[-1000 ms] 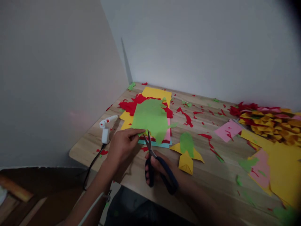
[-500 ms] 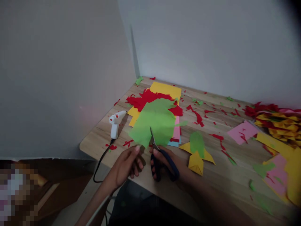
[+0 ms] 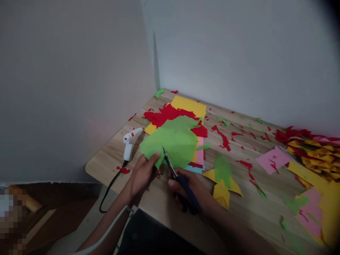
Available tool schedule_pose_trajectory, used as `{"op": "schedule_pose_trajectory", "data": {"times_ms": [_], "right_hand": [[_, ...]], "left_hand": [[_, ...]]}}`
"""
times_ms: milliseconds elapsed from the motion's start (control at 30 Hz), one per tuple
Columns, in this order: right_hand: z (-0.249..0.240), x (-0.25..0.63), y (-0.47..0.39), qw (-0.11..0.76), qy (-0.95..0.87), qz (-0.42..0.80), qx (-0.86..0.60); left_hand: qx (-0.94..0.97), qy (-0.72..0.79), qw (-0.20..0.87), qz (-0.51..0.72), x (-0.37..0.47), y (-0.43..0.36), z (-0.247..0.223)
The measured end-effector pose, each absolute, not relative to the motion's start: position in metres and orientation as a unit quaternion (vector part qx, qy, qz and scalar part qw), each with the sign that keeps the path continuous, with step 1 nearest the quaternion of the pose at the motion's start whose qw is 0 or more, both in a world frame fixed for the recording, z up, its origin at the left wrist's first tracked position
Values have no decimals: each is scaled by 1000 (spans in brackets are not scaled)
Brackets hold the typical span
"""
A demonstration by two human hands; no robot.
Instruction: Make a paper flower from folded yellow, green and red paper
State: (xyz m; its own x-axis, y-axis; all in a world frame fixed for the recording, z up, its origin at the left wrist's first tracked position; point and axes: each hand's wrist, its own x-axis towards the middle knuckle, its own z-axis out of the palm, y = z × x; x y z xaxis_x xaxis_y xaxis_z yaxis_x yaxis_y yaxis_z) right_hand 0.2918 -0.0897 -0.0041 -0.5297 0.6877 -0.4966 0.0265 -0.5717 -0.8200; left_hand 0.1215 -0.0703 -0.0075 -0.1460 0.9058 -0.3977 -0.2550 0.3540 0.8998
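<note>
My left hand pinches the near left edge of a large green paper sheet, thumb on top and fingers underneath. In my right hand is a pair of scissors with dark blue handles, the fingers wrapped around them. The blades point away and to the left, at the sheet's near edge beside my left thumb. Beneath the green sheet lie red paper and a stack of coloured sheets, a yellow sheet among them.
A white glue gun with a black cord stands left of the papers. To the right lie a yellow folded shape with a green oval, a pink sheet, red scraps and a pile of yellow folded pieces. Walls border the wooden table.
My left hand, earlier free with its fingers curled, has taken hold of the green sheet, whose left part is lifted. The scissors have moved slightly left, with their blades closer together.
</note>
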Motion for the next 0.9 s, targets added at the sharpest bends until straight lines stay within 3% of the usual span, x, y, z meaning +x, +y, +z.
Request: {"op": "schedule_pose_trajectory", "data": {"times_ms": [233, 400, 900], "right_hand": [[-2, 282, -93, 251, -334, 834, -360], [2, 271, -83, 236, -380, 807, -386], [-9, 262, -75, 269, -371, 806, -374]], "left_hand": [[278, 546, 619, 492, 109, -64, 3], [367, 544, 609, 446, 98, -63, 4], [385, 591, 630, 325, 77, -60, 18]]}}
